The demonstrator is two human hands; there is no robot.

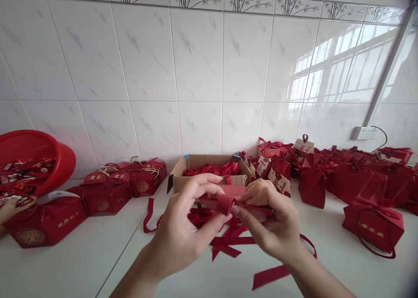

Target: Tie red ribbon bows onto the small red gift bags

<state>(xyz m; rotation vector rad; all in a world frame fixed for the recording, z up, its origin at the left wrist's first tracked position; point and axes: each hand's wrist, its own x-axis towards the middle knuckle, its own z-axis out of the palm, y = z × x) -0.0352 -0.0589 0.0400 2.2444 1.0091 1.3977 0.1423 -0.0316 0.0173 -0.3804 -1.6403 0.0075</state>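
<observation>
Red folded piece (pixel 225 204) is sitting near six o'clock in view, left hand (pixel 187 228) and right hand (pixel 274 224) pinching it between thumbs and fingers. Should either grip be slackening, it could be springing open; loose ribbons (pixel 235 240) lying beneath, toward six, could be snagging, while a carton (pixel 178 184) is standing beyond at twelve.

Room for my left hand (pixel 186 230) over near-left counter (pixel 72 263); ahead, cardboard box (pixel 180 184) blocks; right, red gift boxes (pixel 351 182); ribbons (pixel 233 240) below.

Left hand (pixel 183 230), right hand (pixel 276 221), red ribbon (pixel 225 204) held between
</observation>
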